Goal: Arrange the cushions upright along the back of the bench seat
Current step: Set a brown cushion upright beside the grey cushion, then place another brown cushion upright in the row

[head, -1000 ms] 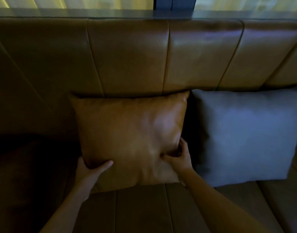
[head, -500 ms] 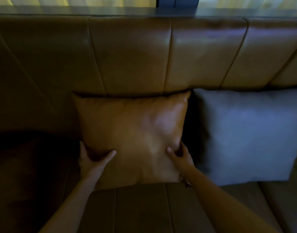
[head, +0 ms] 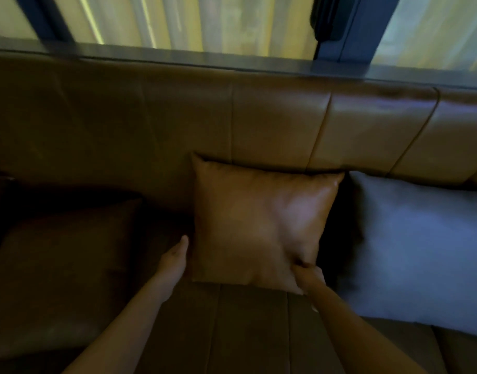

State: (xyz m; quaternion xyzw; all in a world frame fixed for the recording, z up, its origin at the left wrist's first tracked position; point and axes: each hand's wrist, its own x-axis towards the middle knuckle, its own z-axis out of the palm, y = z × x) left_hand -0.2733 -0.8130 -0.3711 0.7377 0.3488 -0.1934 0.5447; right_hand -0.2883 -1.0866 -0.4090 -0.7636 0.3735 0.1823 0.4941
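Note:
A tan leather cushion (head: 259, 225) stands upright against the brown backrest (head: 178, 125) of the bench. My right hand (head: 308, 276) pinches its lower right corner. My left hand (head: 175, 259) lies flat along its lower left edge, fingers straight and touching the side. To the right, a grey fabric cushion (head: 421, 247) leans upright against the backrest. A dark brown cushion (head: 61, 268) lies flat on the seat at the left, in shadow.
The bench seat (head: 248, 333) runs along the bottom of the view. Above the backrest is a dark window ledge (head: 232, 60) with pale curtains behind the glass. The far left corner is very dark.
My view has swung left and up, bringing the dark cushion and the window into sight. My left hand let go of the tan cushion's corner and slid to its left side.

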